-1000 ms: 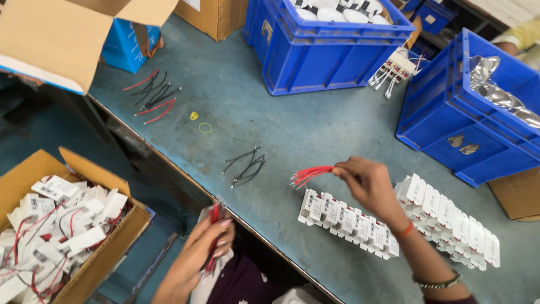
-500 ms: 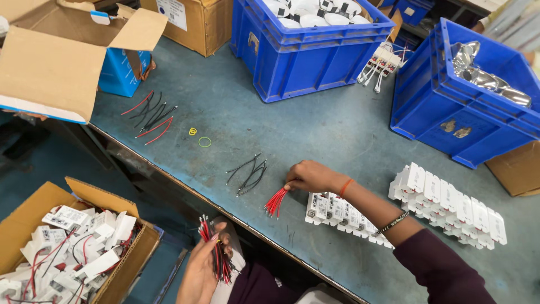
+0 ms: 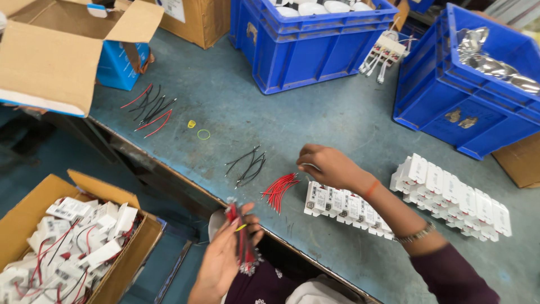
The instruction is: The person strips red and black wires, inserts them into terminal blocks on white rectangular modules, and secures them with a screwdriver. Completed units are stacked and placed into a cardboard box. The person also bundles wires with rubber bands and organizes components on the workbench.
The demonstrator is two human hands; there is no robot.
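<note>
At a blue-grey workbench [image 3: 337, 112], a person's left hand [image 3: 225, 256] closes around a bundle of red and black wires [image 3: 242, 239] at the bench edge, while the right hand [image 3: 329, 166], fingers curled and holding nothing that can be made out, rests just beside a loose fan of red wires [image 3: 279, 190]. Under the right wrist runs a row of white switch modules [image 3: 346, 205] with no wires visibly fitted, and a second row [image 3: 453, 194] lies beyond the forearm. Judging by the carton of wired modules [image 3: 67, 247] below the left hand, part of the work is done and both bench rows remain.
</note>
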